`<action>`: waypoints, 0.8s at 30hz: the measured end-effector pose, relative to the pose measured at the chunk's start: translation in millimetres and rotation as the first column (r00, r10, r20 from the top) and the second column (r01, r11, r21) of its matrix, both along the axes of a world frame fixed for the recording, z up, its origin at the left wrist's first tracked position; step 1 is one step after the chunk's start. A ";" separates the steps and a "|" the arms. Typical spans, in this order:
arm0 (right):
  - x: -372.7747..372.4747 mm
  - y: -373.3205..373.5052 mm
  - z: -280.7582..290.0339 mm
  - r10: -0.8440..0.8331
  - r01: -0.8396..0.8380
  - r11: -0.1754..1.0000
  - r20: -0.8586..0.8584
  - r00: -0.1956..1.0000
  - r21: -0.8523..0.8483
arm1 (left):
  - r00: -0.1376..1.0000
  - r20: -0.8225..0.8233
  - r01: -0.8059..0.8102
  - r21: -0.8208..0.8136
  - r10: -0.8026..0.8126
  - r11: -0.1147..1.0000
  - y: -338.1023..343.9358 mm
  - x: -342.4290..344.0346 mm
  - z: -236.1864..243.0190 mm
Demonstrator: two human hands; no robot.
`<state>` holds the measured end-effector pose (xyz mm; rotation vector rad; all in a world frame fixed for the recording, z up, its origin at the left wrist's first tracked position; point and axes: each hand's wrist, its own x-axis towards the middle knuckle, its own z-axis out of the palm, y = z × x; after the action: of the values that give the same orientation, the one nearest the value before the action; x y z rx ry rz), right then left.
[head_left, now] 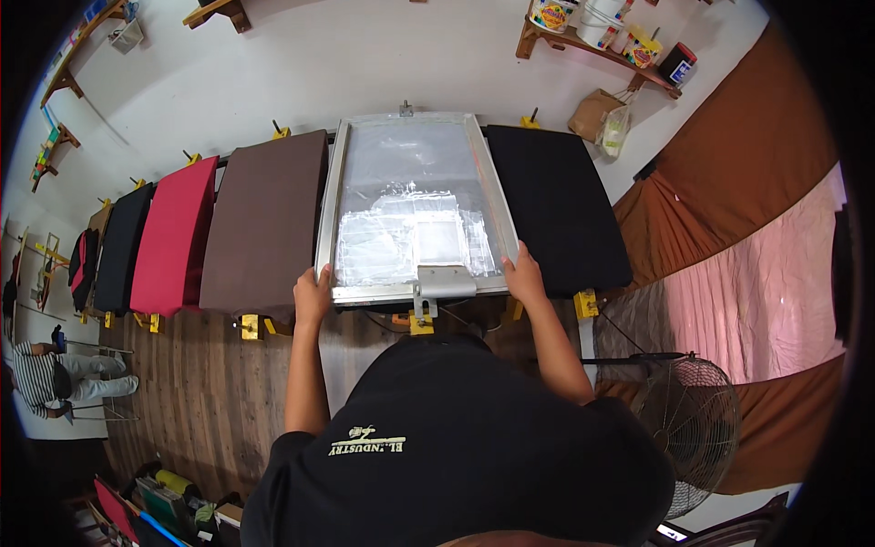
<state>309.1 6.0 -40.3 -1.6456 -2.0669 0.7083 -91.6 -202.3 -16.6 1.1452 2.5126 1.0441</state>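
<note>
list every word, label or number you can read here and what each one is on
Black shirt: pale lettering with a small emblem, legible, wording not copied here.
White tub: multicoloured label, too small to read surely.
Yellow-labelled tub: too small to read.
Dark jar: blue and white label, too small to read.
Framed screen: no lettering I can make out.

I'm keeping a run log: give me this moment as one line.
left hand: holds frame, near-left corner; right hand: holds frame, near-right corner; brown cloth: left of frame; black cloth: right of frame
</note>
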 end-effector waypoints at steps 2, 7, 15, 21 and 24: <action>1.1 1.2 -5.2 -0.004 0.004 1.000 -0.021 1.000 -0.011 | 1.000 -0.008 -0.005 -0.002 0.005 1.000 0.7 1.6 -1.0; 1.0 1.9 -15.0 -0.013 0.013 1.000 -0.004 1.000 -0.015 | 0.999 0.034 -0.008 -0.008 0.008 1.000 2.1 1.5 -8.9; -3.8 -2.8 -63.2 -0.032 0.032 0.999 -0.011 0.999 0.006 | 0.999 -0.019 -0.038 -0.013 0.038 0.999 1.0 8.4 -55.9; -5.8 -4.5 -82.7 0.000 0.001 1.000 -0.037 0.999 0.027 | 0.991 -0.128 -0.024 0.001 0.024 1.000 -3.1 8.4 -79.1; -7.5 -5.5 -87.7 -0.017 0.020 0.999 -0.061 0.998 0.036 | 0.990 -0.139 -0.034 -0.023 0.030 0.999 -1.2 9.7 -84.3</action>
<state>301.6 0.5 -128.0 -1.6013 -2.0078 0.7017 -82.0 -203.5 -100.8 1.2136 2.6509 0.9689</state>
